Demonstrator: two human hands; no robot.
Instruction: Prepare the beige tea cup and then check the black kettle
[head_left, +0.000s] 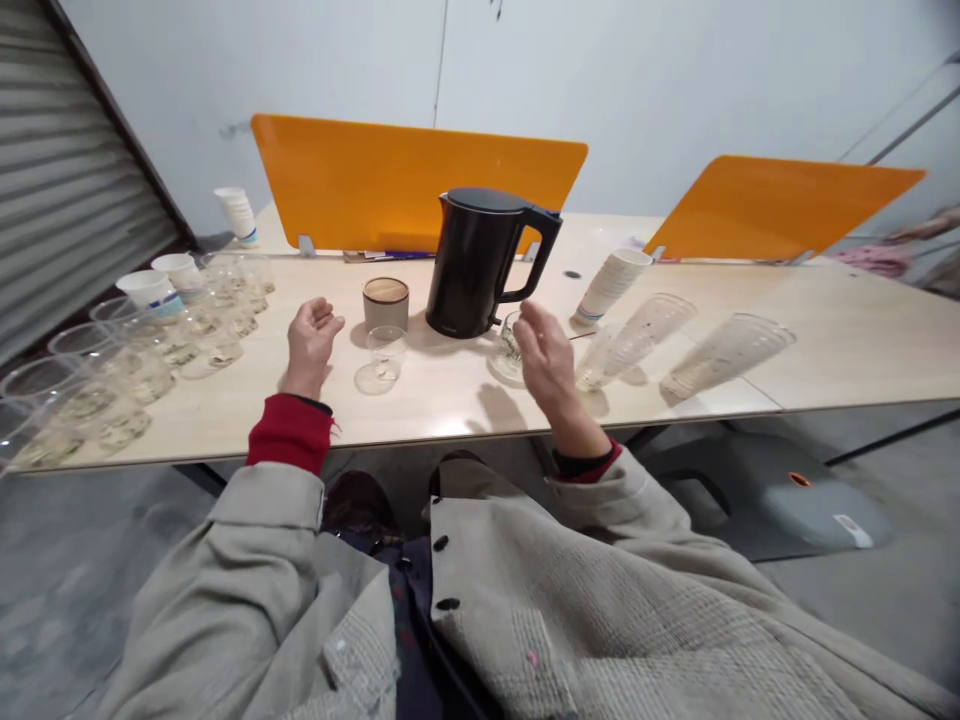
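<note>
Hands rest over the pale table (450, 400), neither one holding anything. Left hand (311, 340) lies on the tabletop with fingers loosely curled, just left of a small clear cup (386, 352) that stands upright and appears empty. Right hand (546, 358) hovers open, fingers spread, just in front of a second clear cup (511, 340), partly hidden behind it; some dark matter sits in that cup, too small to identify. Black kettle (476, 262) stands between and behind the two cups, handle turned toward the right hand. Round canister with wooden lid (385, 302) sits just behind the left cup.

Assessment: both cups look thin-walled, light and easily crushed or tipped; a gentle hold around the mid-wall is advised, thumb opposite fingers. Kettle judged rigid and the heaviest item; hold by the handle only, as fill level cannot be seen. Stacked cups lie tilted to the right (637, 335).
</note>
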